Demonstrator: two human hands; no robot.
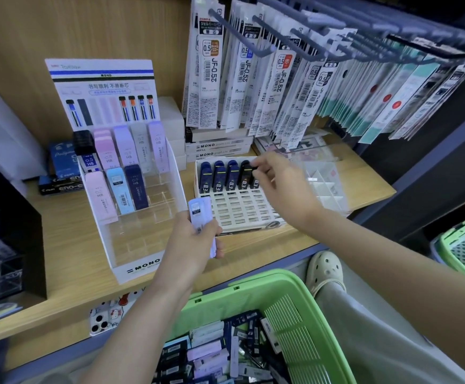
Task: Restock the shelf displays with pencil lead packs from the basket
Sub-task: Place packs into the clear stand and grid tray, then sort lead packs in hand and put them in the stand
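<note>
A green basket (256, 284) at the bottom holds several pencil lead packs (212, 356). My left hand (195, 239) grips a few pale lilac lead packs (199, 214) above the shelf edge. My right hand (278, 187) reaches over the white slotted tray (239, 209) and pinches a dark lead pack (254, 173) at the right end of the tray's back row, beside other dark blue packs (220, 176). To the left stands the clear MONO display (140, 261) with pastel and navy packs (120, 173) in its upper rows.
Refill packets hang on hooks (281, 79) above the tray. A clear divided box (325, 181) sits right of the tray. MONO refill boxes (217, 148) lie behind it. A second green basket (463, 248) is at the far right. A dark case (7, 231) stands at the left.
</note>
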